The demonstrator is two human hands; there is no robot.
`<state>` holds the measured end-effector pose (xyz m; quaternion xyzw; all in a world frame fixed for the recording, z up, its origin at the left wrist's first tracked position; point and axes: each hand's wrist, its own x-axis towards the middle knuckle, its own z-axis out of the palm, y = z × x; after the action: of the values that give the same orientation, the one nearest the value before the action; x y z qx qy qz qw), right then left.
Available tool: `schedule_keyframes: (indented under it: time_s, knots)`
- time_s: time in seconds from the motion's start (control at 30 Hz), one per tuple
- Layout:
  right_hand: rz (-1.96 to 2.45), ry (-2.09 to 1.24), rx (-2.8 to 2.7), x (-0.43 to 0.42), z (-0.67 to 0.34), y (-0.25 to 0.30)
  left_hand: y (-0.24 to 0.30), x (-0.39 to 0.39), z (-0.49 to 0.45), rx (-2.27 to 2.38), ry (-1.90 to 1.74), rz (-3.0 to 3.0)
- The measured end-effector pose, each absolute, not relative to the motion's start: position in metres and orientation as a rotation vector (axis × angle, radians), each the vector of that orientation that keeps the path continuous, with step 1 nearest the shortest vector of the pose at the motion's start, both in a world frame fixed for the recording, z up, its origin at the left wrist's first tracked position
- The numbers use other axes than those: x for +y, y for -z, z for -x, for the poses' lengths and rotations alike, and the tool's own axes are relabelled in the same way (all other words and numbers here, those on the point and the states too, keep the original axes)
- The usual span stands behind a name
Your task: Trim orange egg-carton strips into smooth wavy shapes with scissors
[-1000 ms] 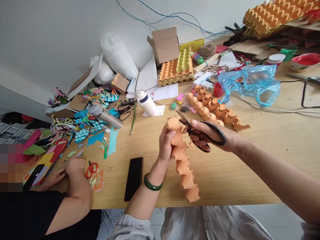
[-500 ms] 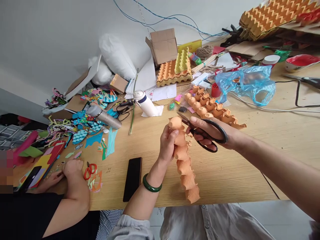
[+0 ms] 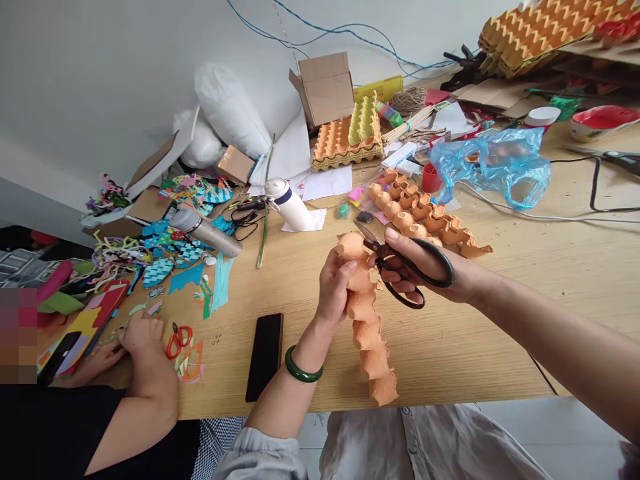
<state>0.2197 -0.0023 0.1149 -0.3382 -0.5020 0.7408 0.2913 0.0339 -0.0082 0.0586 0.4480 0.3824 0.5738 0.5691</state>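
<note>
While our left fingers (image 3: 346,273) clasp it, the orange strip (image 3: 367,333) spans lower centre.
Rough, ragged-edged cups (image 3: 375,363); our right fingers (image 3: 406,245) curl round scissors (image 3: 383,249).

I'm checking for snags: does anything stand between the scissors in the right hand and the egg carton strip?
No, nothing visible; the right hand holds the scissors close beside the upper end of the egg carton strip.

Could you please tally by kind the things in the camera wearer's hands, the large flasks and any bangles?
Black scissors, in the right hand: 1
Egg-tray strip, in the left hand: 1
White flask and grey flask: 2
Green bangle: 1
Total: 5
</note>
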Motion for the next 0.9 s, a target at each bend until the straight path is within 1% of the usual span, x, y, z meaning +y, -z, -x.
schedule_keyframes:
  time_s: [0.13,0.4,0.67,0.9]
  knots:
    - [0.812,-2.031,-1.327,-0.003,-0.222,-0.112,-0.061,-0.009,-0.034,0.907,-1.364,-1.08]
    - [0.854,-2.074,-1.323,-0.002,-0.223,-0.116,-0.062,-0.01,-0.032,0.969,-1.447,-1.115]
    - [0.837,-2.098,-1.322,-0.002,-0.22,-0.124,-0.06,-0.011,-0.033,0.915,-1.387,-1.046]
    - [0.95,-2.041,-1.283,-0.002,-0.218,-0.121,-0.054,-0.01,-0.033,0.905,-1.364,-1.035]
